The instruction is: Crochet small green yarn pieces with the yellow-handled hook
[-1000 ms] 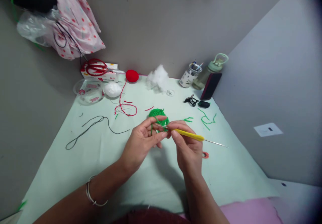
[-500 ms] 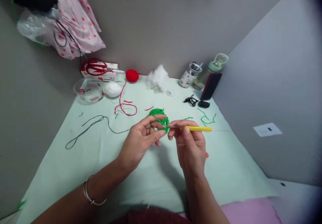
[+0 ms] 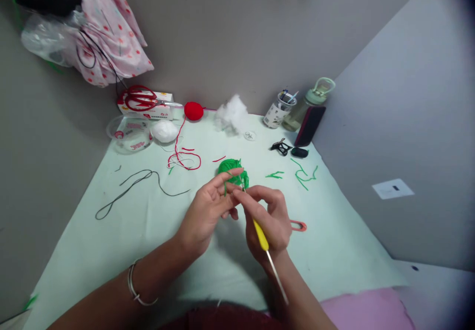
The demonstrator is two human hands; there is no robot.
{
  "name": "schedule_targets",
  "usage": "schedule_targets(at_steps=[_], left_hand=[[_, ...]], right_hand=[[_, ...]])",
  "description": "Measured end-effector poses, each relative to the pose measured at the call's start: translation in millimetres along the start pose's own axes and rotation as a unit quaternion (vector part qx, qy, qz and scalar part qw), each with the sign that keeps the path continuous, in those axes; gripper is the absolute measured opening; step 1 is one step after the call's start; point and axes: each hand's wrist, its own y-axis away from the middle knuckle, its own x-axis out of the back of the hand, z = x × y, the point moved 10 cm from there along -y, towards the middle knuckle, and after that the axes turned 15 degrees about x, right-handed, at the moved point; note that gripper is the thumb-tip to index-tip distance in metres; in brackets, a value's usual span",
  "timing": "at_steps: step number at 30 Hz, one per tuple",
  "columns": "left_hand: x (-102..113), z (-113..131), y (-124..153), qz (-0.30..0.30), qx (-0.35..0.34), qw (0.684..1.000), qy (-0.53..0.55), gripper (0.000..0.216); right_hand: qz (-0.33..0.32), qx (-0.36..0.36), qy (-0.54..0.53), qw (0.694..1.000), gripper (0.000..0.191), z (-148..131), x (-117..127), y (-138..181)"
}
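My left hand (image 3: 208,206) pinches a strand of green yarn that runs from the green yarn ball (image 3: 233,169) lying just beyond my fingers. My right hand (image 3: 269,218) is closed on a yellow-handled crochet hook (image 3: 261,236). The hook's front end meets the yarn at my left fingertips, and its metal tail points back toward me. Both hands hover over the pale green table cover (image 3: 111,231) near its middle.
Red scissors (image 3: 143,100) lie on a box at the back, beside a red yarn ball (image 3: 193,111), white stuffing (image 3: 233,115), a plastic tub (image 3: 129,134). A black cord (image 3: 137,186) lies left. Pen cup (image 3: 277,110), bottle (image 3: 308,105), phone (image 3: 309,126) stand back right. Green scraps (image 3: 302,174).
My right hand has turned the crochet hook: its tail pointed right before and now points down toward me. The hand has drawn in closer to my left fingers. The left hand barely moved.
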Motion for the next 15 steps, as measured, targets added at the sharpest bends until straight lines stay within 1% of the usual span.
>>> schedule_targets(at_steps=[1,2,4,5,7,9,10,12,13,15], left_hand=[[-2,-3,-1,-0.011,0.016,1.000,0.017,0.049],[-4,-6,-1,-0.023,0.031,0.999,0.030,0.049],[-8,-7,-1,-0.044,0.047,0.997,0.043,0.048],[-9,-6,-1,-0.051,0.049,0.997,0.044,0.047],[-9,-3,0,-0.057,0.045,0.996,0.043,0.044],[-8,-1,1,-0.058,0.039,0.997,0.043,0.041],[-8,0,1,-0.057,0.039,0.997,0.043,0.040],[-7,-1,1,-0.053,0.042,0.997,0.042,0.039],[-6,-1,1,-0.050,0.043,0.997,0.039,0.040],[-5,-1,0,-0.044,0.042,0.998,0.034,0.041]], right_hand=[[0.021,-0.005,-0.013,1.000,0.049,0,3,-1],[0.047,-0.027,-0.040,0.998,0.047,5,6,-1],[0.045,-0.096,-0.142,0.984,0.036,20,-1,-2],[0.045,-0.133,-0.202,0.969,0.030,28,-6,-2],[0.051,-0.192,-0.309,0.930,0.018,39,-14,0],[0.062,-0.231,-0.379,0.894,0.008,47,-20,1],[0.065,-0.245,-0.398,0.881,0.008,49,-22,1],[0.076,-0.266,-0.409,0.869,0.019,52,-24,3],[0.085,-0.275,-0.404,0.869,0.022,53,-23,4],[0.098,-0.296,-0.379,0.871,0.020,57,-21,8]])
